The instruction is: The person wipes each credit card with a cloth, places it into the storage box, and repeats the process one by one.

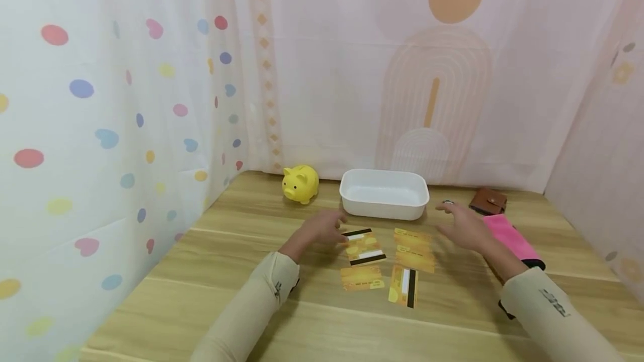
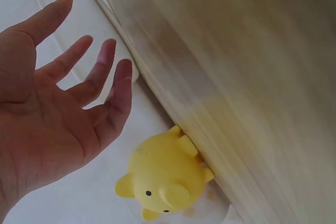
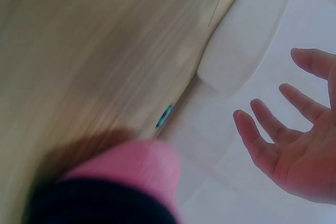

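My left hand (image 1: 324, 229) hovers with loosely bent fingers beside the left group of yellow-orange bank cards (image 1: 363, 243), holding nothing. In the left wrist view its palm is bare. My right hand (image 1: 467, 228) is held above the table, right of the other bank cards (image 1: 415, 251), with fingers spread and nothing in them. Several cards lie in two columns, some overlapping, some with a black stripe up. Beyond them stands a white rectangular tub (image 1: 384, 208). A pink thing with a black end (image 1: 510, 237) lies partly behind my right forearm.
A yellow piggy bank (image 1: 301, 184) stands left of the tub. At the back right lies a brown wallet (image 1: 488, 201). A small dark ring-shaped thing (image 3: 164, 116) lies on the table near the pink thing. Patterned curtains (image 1: 322, 71) border the wooden table (image 1: 226, 272).
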